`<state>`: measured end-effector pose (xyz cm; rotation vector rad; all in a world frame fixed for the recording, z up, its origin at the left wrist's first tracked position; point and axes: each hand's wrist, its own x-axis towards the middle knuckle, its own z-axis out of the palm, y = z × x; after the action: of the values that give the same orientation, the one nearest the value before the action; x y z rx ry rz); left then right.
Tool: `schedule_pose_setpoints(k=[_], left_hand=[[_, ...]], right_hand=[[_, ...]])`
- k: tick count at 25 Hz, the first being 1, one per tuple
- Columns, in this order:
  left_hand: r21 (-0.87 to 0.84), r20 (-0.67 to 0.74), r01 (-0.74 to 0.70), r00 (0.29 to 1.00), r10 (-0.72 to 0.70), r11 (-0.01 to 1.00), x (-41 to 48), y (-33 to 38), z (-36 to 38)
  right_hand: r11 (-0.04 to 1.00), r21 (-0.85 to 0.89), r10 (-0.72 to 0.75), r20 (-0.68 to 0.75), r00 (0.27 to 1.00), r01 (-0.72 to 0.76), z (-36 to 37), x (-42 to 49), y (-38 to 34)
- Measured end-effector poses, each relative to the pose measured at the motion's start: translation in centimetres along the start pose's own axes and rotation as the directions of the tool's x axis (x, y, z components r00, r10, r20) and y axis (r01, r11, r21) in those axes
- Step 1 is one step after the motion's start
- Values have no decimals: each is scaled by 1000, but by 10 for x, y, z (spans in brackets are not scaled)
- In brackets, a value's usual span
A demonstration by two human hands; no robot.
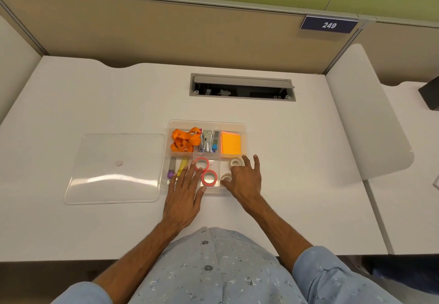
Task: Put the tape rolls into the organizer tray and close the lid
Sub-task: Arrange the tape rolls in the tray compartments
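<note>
The clear organizer tray (240,127) stands mid-desk. Two pink tape rolls (202,163) (209,177) lie flat in its near middle compartment. Two whitish tape rolls (235,162) (225,177) lie in the near right compartment. My left hand (186,192) lies flat over the tray's near left edge, fingers spread, fingertips by the pink rolls. My right hand (244,178) hovers over the whitish rolls, fingers apart, thumb touching the nearer one. The clear lid (114,168) lies flat on the desk, left of the tray.
An orange lanyard (185,140), staplers (207,141) and orange sticky notes (231,142) fill the tray's far compartments; markers (181,166) lie near left. An open cable hatch (242,87) sits behind the tray. A white divider panel (363,118) stands on the right.
</note>
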<state>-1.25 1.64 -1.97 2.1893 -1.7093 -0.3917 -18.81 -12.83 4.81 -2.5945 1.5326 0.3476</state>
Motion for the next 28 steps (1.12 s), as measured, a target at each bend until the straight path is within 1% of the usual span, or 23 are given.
schedule_pose_setpoints(k=[3, 6, 9, 12, 13, 16, 18, 22, 24, 26, 28], left_hand=[[-3, 6, 5, 1000, -5, 1000, 1, -1, 1], [-7, 12, 4, 1000, -4, 1000, 0, -1, 1], [-9, 8, 5, 1000, -5, 1000, 1, 0, 0], [0, 7, 1, 1000, -1, 1000, 1, 0, 0], [0, 5, -2, 1000, 2, 1000, 0, 0, 0], [-5, 4, -2, 1000, 2, 1000, 0, 0, -1], [-8, 6, 2, 1000, -2, 1000, 0, 0, -1], [-2, -7, -9, 1000, 9, 1000, 0, 0, -3], [4, -8, -10, 1000, 10, 1000, -1, 0, -2], [6, -9, -8, 1000, 8, 1000, -1, 0, -1], [6, -5, -6, 1000, 6, 1000, 0, 0, 0]], right_hand=[[997, -75, 12, 77, 997, -6, -12, 4, -6], [994, -112, 13, 110, 994, 0, -15, 6, -9], [998, -59, 4, 45, 999, -1, -12, 5, -2], [998, 56, 39, -102, 994, -33, -16, 6, 8], [995, 90, 60, -130, 990, -49, -18, 9, 8], [981, 174, 110, -148, 983, -83, -23, 18, 3], [976, 205, 104, -147, 984, -73, -23, 20, 1], [964, 263, 17, -193, 981, 35, -16, 7, 13], [963, 242, -67, -205, 976, 117, -12, 0, 26], [961, 95, -243, -155, 958, 259, -7, -6, 35], [934, -44, -357, -74, 931, 355, -4, -11, 39]])
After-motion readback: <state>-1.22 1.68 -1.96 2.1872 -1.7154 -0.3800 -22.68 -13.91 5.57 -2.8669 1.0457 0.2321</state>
